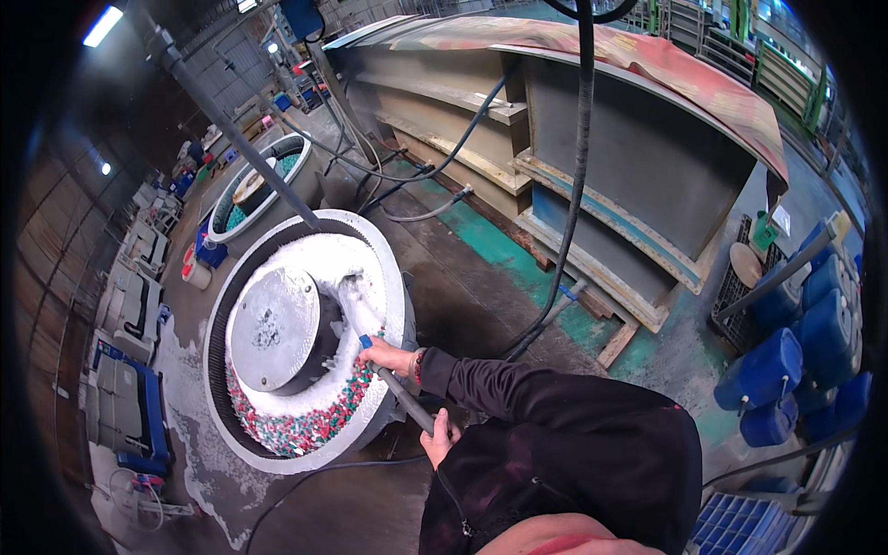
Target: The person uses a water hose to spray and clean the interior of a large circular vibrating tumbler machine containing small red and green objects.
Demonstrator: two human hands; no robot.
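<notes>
Tub [396,294] on the left, with a round metal hub [275,314] at its middle, holds red and green pellets [305,428] partly under white foam [319,254]. A grey hose [404,396] slants in over its right rim; the tip seems to reach the foam, though that spot is blurred. The hose looks fairly light and bendable, probably slippery when wet, best held near its blue fitting [365,341]. The right hand [388,356] grips it there; further right, the left hand [440,439] wraps its rear length.
</notes>
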